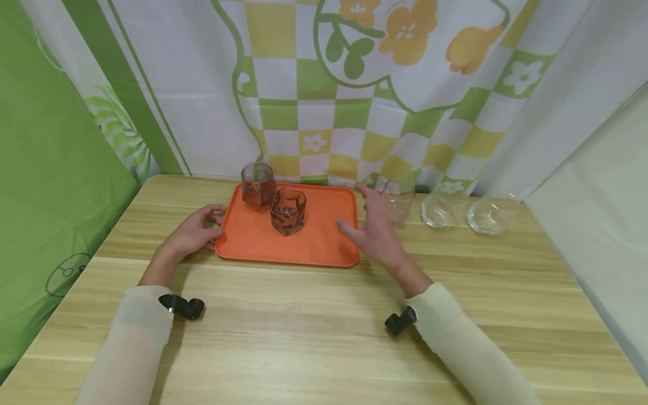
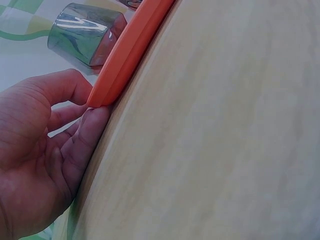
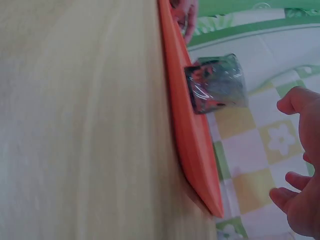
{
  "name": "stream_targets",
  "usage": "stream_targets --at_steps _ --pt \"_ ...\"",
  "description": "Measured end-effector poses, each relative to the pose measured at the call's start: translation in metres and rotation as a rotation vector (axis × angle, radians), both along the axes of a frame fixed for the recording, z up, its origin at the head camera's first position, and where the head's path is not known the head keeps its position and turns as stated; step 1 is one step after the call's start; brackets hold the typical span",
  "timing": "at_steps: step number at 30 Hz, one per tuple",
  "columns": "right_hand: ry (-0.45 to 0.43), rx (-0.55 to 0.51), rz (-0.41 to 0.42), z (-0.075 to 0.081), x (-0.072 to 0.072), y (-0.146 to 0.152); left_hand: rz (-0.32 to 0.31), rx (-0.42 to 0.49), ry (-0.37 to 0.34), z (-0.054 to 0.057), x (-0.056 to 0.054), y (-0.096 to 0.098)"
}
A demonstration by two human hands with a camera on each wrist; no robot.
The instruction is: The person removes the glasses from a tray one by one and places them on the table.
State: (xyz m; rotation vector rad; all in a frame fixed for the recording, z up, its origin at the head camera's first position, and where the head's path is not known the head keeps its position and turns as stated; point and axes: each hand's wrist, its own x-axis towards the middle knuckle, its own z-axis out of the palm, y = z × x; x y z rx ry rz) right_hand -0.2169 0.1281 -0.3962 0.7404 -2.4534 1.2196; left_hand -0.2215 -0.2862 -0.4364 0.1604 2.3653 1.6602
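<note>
An orange tray (image 1: 319, 247) lies on the wooden table with two dark tinted glasses on it. One tinted glass (image 1: 258, 185) stands in the far left corner; a shorter, faceted glass (image 1: 288, 211) stands near the middle. At the tray's left edge my left hand (image 1: 194, 230) pinches the rim, thumb and bent fingers meeting at it in the left wrist view. My right hand (image 1: 377, 230) is spread over the tray's right end, thumb apart from the fingers and nothing held. In the right wrist view its fingers (image 3: 285, 197) are off the tray.
To the right of the tray, a row of clear glasses runs along the back: one glass (image 1: 398, 201) behind the right hand, another glass (image 1: 439, 211), and a tilted-looking glass (image 1: 488, 216). A checkered, flowered curtain (image 1: 316, 118) hangs behind the table (image 1: 283, 326).
</note>
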Motion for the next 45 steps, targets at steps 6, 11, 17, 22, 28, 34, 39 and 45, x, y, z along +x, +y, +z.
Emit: stream_targets --at_steps 6,11,17,22,28,34,39,45 --pt "-0.183 -0.044 0.075 -0.009 -0.002 -0.016 0.003 0.007 0.000 0.001 0.001 0.001" --pt "-0.285 -0.065 0.095 -0.016 -0.003 -0.030 0.001 0.015 -0.003 0.002 0.003 0.003" --pt "-0.298 -0.034 0.117 -0.020 -0.005 -0.048 -0.001 0.029 -0.009 0.000 0.004 0.003" --pt "-0.313 -0.002 0.120 -0.021 -0.005 -0.061 0.001 0.034 -0.013 0.000 0.003 0.003" --pt "-0.389 -0.031 0.108 -0.022 -0.007 -0.074 0.004 0.016 -0.012 0.001 0.002 0.002" --pt "-0.410 -0.064 0.108 -0.023 -0.010 -0.085 0.002 0.005 -0.011 0.001 0.001 0.001" --pt "-0.353 -0.151 0.188 -0.027 -0.015 -0.091 0.003 0.007 -0.010 0.002 0.001 0.001" --pt "-0.358 -0.169 0.193 -0.029 -0.019 -0.096 0.003 -0.002 -0.012 0.003 0.001 0.001"
